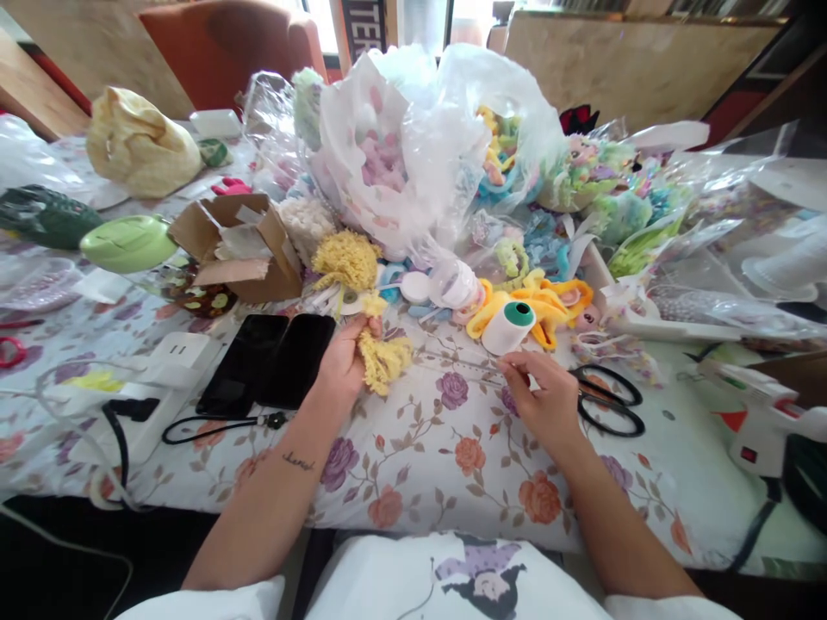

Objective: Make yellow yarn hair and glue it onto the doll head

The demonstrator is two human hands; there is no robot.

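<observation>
My left hand (345,357) is closed around a bunch of curly yellow yarn (384,360), which hangs out on its right side and pokes up above the fingers. Over the cloth, my right hand (539,392) pinches thumb and fingertips together. A faint, thin thread (456,360) seems to run between the two hands. Just beyond the right fingers lies a white thread spool (509,327) with a green core. Black-handled scissors (611,400) rest beside the right wrist. A fluffy yellow yarn bundle (347,261) sits behind the left hand.
Two black phones (264,366) and a white power strip (135,405) lie at left, near an open cardboard box (249,250). Plastic bags (439,129) of plush items pile up at the back. A glue gun (753,418) is at right, by a white tray (646,325).
</observation>
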